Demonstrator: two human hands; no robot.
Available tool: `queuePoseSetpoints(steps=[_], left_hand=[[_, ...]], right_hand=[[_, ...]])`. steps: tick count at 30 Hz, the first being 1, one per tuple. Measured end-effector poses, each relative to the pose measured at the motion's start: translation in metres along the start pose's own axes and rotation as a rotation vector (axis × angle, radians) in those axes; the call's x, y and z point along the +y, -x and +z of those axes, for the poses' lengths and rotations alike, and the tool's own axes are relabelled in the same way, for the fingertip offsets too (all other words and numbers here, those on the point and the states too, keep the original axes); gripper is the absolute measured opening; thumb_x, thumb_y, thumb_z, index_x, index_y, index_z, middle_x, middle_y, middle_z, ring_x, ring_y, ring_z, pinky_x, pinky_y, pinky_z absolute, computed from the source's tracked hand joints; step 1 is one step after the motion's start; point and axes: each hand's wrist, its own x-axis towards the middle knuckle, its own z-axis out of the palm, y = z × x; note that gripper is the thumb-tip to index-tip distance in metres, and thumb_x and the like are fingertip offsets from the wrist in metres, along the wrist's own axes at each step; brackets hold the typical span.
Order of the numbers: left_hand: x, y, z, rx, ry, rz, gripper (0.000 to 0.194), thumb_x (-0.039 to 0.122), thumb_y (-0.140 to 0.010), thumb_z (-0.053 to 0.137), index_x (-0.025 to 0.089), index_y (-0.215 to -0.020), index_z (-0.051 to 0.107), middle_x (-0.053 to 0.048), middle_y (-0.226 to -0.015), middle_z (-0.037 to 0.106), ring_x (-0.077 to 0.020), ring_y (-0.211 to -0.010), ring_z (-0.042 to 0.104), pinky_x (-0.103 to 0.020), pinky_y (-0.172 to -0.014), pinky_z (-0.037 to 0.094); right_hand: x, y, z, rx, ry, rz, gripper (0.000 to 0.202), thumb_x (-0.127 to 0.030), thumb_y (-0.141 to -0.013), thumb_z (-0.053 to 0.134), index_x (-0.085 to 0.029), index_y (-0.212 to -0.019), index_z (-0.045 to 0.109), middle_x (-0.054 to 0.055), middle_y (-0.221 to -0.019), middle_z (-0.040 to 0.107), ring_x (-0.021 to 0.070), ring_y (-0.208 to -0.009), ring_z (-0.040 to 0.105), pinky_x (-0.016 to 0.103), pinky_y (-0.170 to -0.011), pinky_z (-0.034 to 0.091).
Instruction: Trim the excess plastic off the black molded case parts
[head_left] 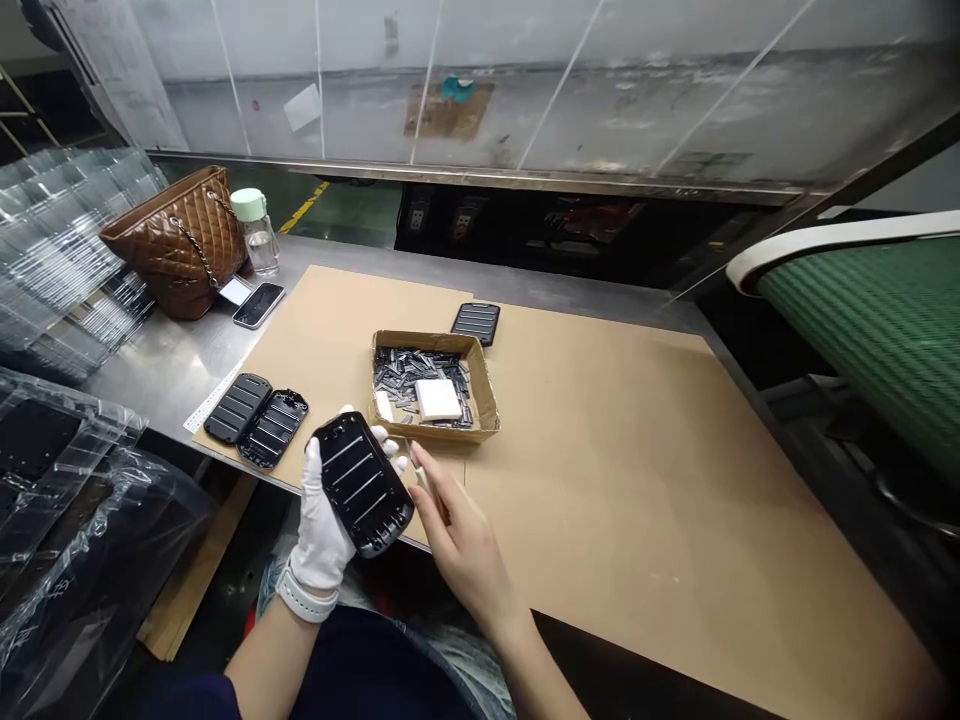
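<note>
My left hand [322, 530], in a white glove, is closed around a black plastic case shell [361, 485] with rounded ends and several ridges across its inside. My bare right hand [466, 545] grips a thin tool with a pale handle [424, 482], its tip near the shell's right edge; what kind of tool it is, I cannot make out. Just beyond both hands stands a shallow cardboard box [491, 400] of small black strips [409, 370], with a white block [439, 400] on top of them. An unfolded black case [238, 408] lies to the left.
Another black case [476, 322] lies behind the box on the brown cardboard sheet [600, 450]. At the back left are a phone [259, 305], a bottle [259, 240] and a brown handbag [180, 245]. Clear plastic trays [60, 230] are stacked at far left; a green conveyor belt [877, 310] is at right.
</note>
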Motion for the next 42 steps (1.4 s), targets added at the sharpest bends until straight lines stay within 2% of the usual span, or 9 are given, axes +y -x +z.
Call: queuePoseSetpoints(steps=[2,6,9,12,19,25,31,36,42], left_hand=[[-0.01,0.004,0.003,0.046,-0.009,0.01,0.044,0.053,-0.088,0.046,0.024,-0.111,0.069,-0.007,-0.104,0.073,-0.024,-0.099,0.067,-0.047,-0.103,0.042],[-0.023,0.012,0.006,0.155,0.004,0.061,0.037,0.047,-0.087,0.049,0.023,-0.098,0.074,-0.006,-0.098,0.074,-0.024,-0.108,0.064,-0.04,-0.104,0.043],[-0.026,0.015,0.006,0.201,0.009,0.073,0.034,0.045,-0.086,0.051,0.023,-0.092,0.075,-0.006,-0.098,0.074,-0.0234,-0.119,0.057,-0.037,-0.107,0.041],[-0.027,0.018,0.008,0.197,-0.017,0.064,0.037,0.048,-0.084,0.05,0.022,-0.089,0.075,-0.007,-0.1,0.074,-0.024,-0.124,0.053,-0.038,-0.107,0.04],[-0.026,0.022,0.015,0.249,0.005,0.035,0.044,0.05,-0.087,0.043,0.021,-0.087,0.076,-0.008,-0.1,0.074,-0.0227,-0.126,0.051,-0.038,-0.109,0.039],[-0.028,0.021,0.011,0.232,0.051,0.051,0.039,0.05,-0.087,0.048,0.022,-0.09,0.075,-0.005,-0.104,0.073,-0.0208,-0.116,0.059,-0.032,-0.107,0.041],[-0.031,0.017,-0.002,0.199,-0.007,0.058,0.037,0.052,-0.085,0.054,0.024,-0.098,0.074,-0.002,-0.111,0.071,-0.0226,-0.126,0.052,-0.034,-0.108,0.04],[-0.031,0.016,-0.002,0.164,-0.03,0.113,0.034,0.051,-0.083,0.055,0.026,-0.093,0.075,-0.002,-0.109,0.072,-0.0207,-0.13,0.047,-0.031,-0.11,0.037],[-0.033,0.017,0.004,0.186,-0.043,0.098,0.036,0.054,-0.08,0.056,0.025,-0.091,0.074,-0.003,-0.107,0.072,-0.0229,-0.125,0.052,-0.035,-0.11,0.037]], right_hand=[[-0.02,-0.005,0.002,0.002,-0.007,-0.119,0.039,-0.023,-0.096,0.041,-0.023,-0.134,0.052,0.008,-0.123,0.066,0.0202,-0.114,0.062,0.034,-0.095,0.053],[-0.04,-0.012,0.007,0.068,0.002,-0.129,0.044,-0.021,-0.096,0.044,-0.025,-0.14,0.045,0.006,-0.125,0.065,0.0188,-0.112,0.064,0.031,-0.093,0.055],[-0.043,-0.012,0.009,0.09,0.058,-0.159,0.042,-0.022,-0.094,0.048,-0.026,-0.136,0.05,0.006,-0.124,0.066,0.0194,-0.113,0.063,0.029,-0.093,0.055],[-0.044,-0.01,0.008,0.1,0.122,-0.183,0.039,-0.021,-0.094,0.049,-0.024,-0.133,0.054,0.007,-0.114,0.071,0.0185,-0.103,0.068,0.026,-0.088,0.056],[-0.044,-0.008,0.006,0.1,0.195,-0.201,0.038,-0.023,-0.095,0.048,-0.025,-0.133,0.055,0.006,-0.11,0.072,0.0188,-0.097,0.07,0.026,-0.084,0.058],[-0.041,-0.004,0.009,0.075,0.196,-0.212,0.038,-0.023,-0.094,0.05,-0.027,-0.132,0.056,0.006,-0.11,0.072,0.0207,-0.099,0.07,0.027,-0.085,0.057],[-0.044,-0.006,0.004,0.082,-0.028,-0.126,0.038,-0.02,-0.095,0.045,-0.026,-0.131,0.055,0.005,-0.108,0.072,0.0174,-0.094,0.071,0.026,-0.081,0.058],[-0.049,-0.01,0.003,-0.022,0.113,-0.173,0.044,-0.024,-0.098,0.037,-0.023,-0.141,0.044,0.008,-0.123,0.066,0.0204,-0.113,0.062,0.032,-0.092,0.054],[-0.048,-0.011,0.005,-0.032,0.192,-0.192,0.045,-0.028,-0.1,0.033,-0.02,-0.143,0.042,0.009,-0.114,0.07,0.0209,-0.103,0.067,0.032,-0.086,0.056]])
